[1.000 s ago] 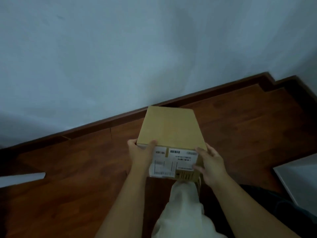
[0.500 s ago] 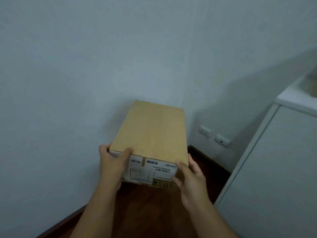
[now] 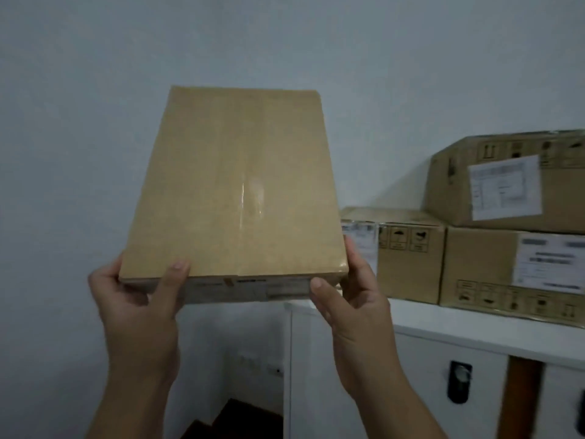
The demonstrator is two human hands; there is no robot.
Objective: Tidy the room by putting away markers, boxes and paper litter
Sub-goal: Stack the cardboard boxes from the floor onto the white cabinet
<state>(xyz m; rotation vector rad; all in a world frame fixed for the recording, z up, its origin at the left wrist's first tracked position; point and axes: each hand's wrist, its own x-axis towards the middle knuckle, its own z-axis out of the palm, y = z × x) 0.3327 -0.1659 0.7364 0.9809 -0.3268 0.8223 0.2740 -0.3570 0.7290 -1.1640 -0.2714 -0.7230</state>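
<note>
Looks like my storeroom or office: labelled shipping cartons [image 3: 493, 217] stacked on white cabinet [image 3: 474, 331], bare wall [image 3: 95, 90], wood floor [image 3: 240, 419].

A flat brown cardboard box [image 3: 234, 191] was held up in the air in front of the pale wall, its broad taped top facing the camera and its far end tilted upward. Clear tape ran down the middle of the top. A white label covered its near narrow side. It was sealed, left of the white cabinet [image 3: 443, 331] and above its level.
</note>
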